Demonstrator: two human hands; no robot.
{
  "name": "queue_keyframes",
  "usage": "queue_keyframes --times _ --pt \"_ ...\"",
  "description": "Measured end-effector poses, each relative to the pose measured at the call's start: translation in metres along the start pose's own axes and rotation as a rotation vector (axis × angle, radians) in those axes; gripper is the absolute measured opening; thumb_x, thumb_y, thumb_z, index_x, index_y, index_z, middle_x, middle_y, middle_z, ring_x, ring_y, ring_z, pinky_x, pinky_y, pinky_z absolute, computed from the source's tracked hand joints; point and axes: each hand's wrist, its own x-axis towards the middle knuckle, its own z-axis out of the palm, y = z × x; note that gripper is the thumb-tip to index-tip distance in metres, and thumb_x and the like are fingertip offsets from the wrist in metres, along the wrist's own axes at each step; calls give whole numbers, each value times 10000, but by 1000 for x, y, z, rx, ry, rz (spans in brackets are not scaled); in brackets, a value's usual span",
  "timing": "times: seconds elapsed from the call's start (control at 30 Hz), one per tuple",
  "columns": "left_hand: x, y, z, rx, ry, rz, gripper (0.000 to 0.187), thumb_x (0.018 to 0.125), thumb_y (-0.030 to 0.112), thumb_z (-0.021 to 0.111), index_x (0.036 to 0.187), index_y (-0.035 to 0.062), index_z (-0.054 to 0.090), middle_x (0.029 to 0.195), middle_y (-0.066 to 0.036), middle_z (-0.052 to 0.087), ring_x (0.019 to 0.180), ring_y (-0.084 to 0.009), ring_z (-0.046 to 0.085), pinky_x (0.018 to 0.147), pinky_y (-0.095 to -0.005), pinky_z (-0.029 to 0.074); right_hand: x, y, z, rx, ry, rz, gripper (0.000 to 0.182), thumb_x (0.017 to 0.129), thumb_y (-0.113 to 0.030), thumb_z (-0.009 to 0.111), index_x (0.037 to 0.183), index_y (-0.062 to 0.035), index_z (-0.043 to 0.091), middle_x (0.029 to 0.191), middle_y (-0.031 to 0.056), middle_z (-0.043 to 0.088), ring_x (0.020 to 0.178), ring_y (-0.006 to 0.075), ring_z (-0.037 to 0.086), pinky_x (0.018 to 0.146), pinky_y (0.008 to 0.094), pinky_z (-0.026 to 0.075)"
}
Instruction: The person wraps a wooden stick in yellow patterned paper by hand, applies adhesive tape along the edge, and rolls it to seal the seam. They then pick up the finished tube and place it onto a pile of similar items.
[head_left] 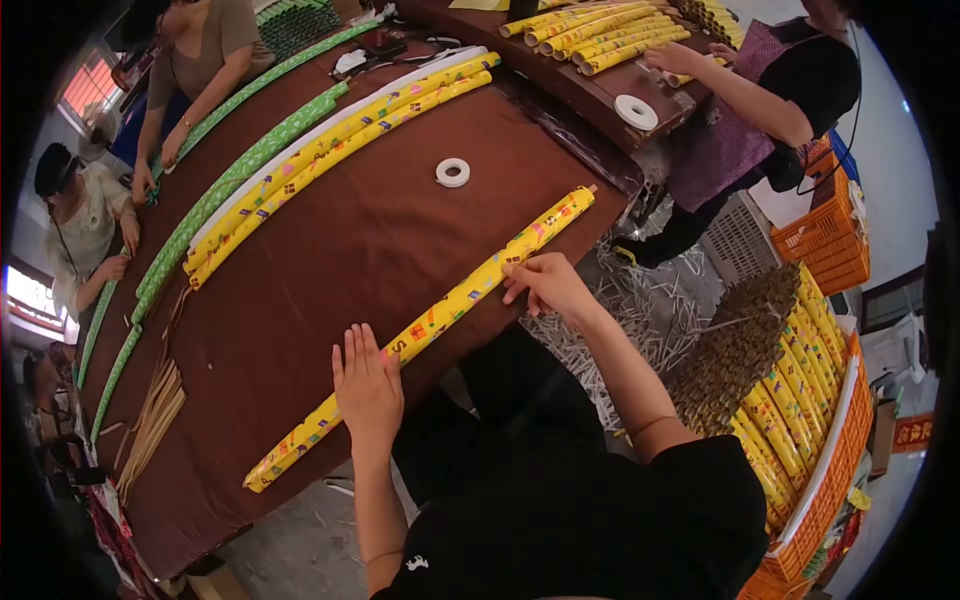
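A long yellow patterned roll lies slantwise along the near edge of the brown-covered table. My left hand rests flat on its lower left part, fingers stretched out. Further up the roll, my right hand touches it with thumb and fingertips bent together; whether something thin is between them is too small to tell. A white tape ring lies on the cloth beyond the roll.
More yellow rolls and green rolls lie across the table, with thin brown strips at left. Co-workers stand at left and upper right. An orange crate full of yellow rolls stands at right, near paper scraps on the floor.
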Motion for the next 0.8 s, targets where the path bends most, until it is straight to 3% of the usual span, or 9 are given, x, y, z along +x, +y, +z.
queue_keyframes --times 0.23,0.3,0.53,0.8 --pt "0 -1 1 -4 31 -4 494 1024 280 441 1383 -60 469 1377 -194 547 1332 -310 474 1151 -450 304 -5 12 0 35 2 -40 313 972 -258 584 917 39 669 734 101 711 399 85 509 359 209 347" --pt "0 -2 2 -14 38 -5 494 1025 281 439 1382 -59 471 1372 -194 551 1329 -311 478 1150 -449 306 -11 12 5 74 -98 50 302 971 -256 573 941 28 672 732 100 706 397 87 506 364 209 353" --pt "-1 -1 3 -4 55 2 496 1029 292 433 1377 -59 476 1358 -200 562 1322 -310 486 1150 -446 308 -16 3 51 11 -146 95 421 989 -363 573 939 43 673 692 105 693 395 113 542 351 223 390" --pt "0 -1 2 -32 51 -2 503 1027 299 439 1371 -65 479 1359 -208 558 1319 -315 489 1148 -451 309 -5 10 44 11 -236 81 428 1004 -349 556 922 56 667 675 99 687 394 123 553 347 225 403"
